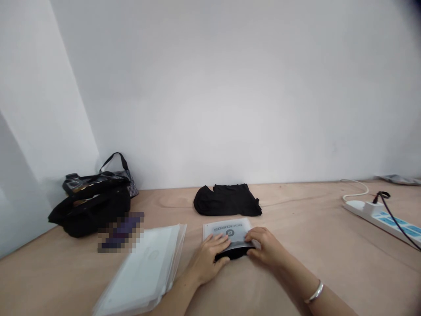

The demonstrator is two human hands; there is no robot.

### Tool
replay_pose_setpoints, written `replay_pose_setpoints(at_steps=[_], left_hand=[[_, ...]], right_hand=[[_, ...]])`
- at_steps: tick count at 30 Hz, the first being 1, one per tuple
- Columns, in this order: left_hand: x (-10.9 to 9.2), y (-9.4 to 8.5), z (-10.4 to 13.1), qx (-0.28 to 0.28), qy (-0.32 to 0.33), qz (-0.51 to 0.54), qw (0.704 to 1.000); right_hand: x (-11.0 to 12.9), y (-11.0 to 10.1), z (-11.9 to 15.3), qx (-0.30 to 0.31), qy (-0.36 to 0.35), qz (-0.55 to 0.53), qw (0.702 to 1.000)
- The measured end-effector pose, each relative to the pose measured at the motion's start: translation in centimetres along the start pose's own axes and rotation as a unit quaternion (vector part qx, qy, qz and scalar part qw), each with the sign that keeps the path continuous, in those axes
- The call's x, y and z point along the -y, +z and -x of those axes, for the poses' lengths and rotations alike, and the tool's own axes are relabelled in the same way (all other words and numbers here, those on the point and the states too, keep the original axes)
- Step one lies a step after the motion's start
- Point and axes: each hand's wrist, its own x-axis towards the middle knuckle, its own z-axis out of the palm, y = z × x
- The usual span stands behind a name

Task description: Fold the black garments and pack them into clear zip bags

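Your left hand [208,261] lies, fingers spread, on the printed pouch [235,235] while your right hand [265,247] pinches its near right corner.

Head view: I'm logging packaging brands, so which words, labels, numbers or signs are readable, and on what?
"ROCKBROS", upside down: translucent rectangular plastic pouch.
Dark round emblem, same pouch: details too small.
Faint print, stacked translucent plastic bags: too blurred.
Blue labels, long white power strip: unreadable.
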Motion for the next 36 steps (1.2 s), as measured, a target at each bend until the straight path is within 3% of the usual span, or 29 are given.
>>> replay_pose_setpoints(at_steps=[4,7,11,15,19,23,28,33,36], left_hand=[[0.7,0.5,-0.4,-0.016,0.016,0.009,1.0],[0.9,0.6,-0.6,-0.025,0.033,0.013,0.999],[0.7,0.4,-0.6,0.003,0.046,0.015,0.999],[0.2,-0.9,0.0,0.021,0.032,-0.003,0.999],[0.1,-3.3,1.4,0.046,0.015,-0.056,0.997],[0.6,-4.6,2.8,0.037,0.024,-0.109,0.993],[1.4,-3.6,3.4,0.001,0.029,-0.141,0.99],[1.8,-2.6,3.3,0.021,-0.046,-0.183,0.982],[1.6,-2.5,3.1,0.022,-0.075,-0.2,0.977]], right_hand=[[0.1,0.5,-0.1,-0.016,0.037,0.033,0.999],[0.5,0.8,-0.2,-0.029,0.026,0.048,0.998],[0.6,0.6,-0.1,-0.018,0.04,0.075,0.996],[0.9,0.2,0.1,-0.023,0.051,0.089,0.994],[2.7,0.6,-0.1,-0.039,-0.018,0.089,0.995],[5.0,2.3,-1.1,-0.032,-0.088,0.109,0.99],[7.4,5.4,-2.7,-0.04,-0.117,0.154,0.98],[8.2,7.9,-4.2,-0.038,-0.156,0.202,0.966],[8.3,8.4,-4.7,-0.044,-0.184,0.214,0.958]])
